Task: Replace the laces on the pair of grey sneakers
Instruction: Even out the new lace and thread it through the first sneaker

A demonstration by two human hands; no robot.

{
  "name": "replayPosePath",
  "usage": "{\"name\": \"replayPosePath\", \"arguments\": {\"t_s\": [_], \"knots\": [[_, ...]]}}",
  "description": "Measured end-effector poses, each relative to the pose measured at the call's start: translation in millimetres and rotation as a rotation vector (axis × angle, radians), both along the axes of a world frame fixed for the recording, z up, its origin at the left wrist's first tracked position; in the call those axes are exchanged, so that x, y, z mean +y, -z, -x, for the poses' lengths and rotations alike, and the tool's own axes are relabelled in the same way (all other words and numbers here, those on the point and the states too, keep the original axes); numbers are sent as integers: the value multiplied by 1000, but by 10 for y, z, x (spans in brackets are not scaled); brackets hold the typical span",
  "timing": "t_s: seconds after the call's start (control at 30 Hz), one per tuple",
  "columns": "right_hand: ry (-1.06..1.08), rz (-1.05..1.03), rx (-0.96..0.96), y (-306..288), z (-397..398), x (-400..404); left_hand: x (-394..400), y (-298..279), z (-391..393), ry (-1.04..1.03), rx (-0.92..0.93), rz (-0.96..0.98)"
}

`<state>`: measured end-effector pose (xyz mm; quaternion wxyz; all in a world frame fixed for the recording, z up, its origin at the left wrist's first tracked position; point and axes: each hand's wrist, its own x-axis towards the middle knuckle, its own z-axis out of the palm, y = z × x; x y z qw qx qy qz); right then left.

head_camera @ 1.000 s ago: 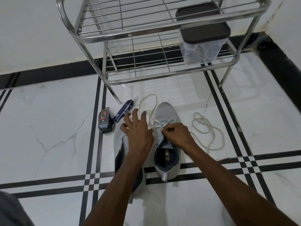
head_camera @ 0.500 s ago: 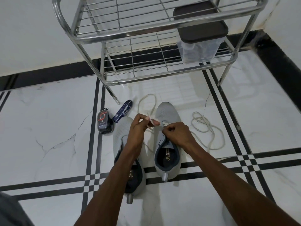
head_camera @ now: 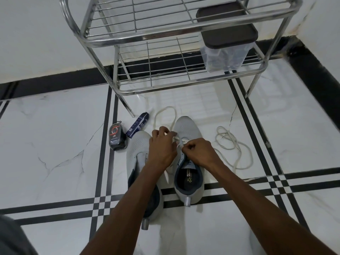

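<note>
Threading the lace (head_camera: pixel 166 115) into the right sneaker (head_camera: pixel 187 133): left hand (head_camera: pixel 161 144) and right hand (head_camera: pixel 199 151) both pinch it. Next, probably feed its tip through an eyelet.

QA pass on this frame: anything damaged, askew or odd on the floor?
Yes: dark hairline cracks run through the white marble floor tiles left of the grey mesh sneakers, with another by the steel wire rack. A loose white lace lies tangled right of them, expected mid-relacing. Nothing spilled.
</note>
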<state>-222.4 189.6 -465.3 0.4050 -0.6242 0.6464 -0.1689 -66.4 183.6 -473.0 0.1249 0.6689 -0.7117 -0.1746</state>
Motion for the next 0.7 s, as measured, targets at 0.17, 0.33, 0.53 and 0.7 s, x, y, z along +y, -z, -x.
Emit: {"name": "replayPosePath", "arguments": {"t_s": [0.17,0.33,0.53,0.7], "knots": [[-67,-40,76,-29,42,-60,7,7,-21,-69,-178,-70],[11,71,60,-201,4,-218,36,-361,-167,-241,349,-220],[-427,-91,-187,-510,-225,-431,41,-919,-460,-223,592,-55],[15,-117,-90,-362,-29,-720,16,-908,-918,-297,549,-57]]}}
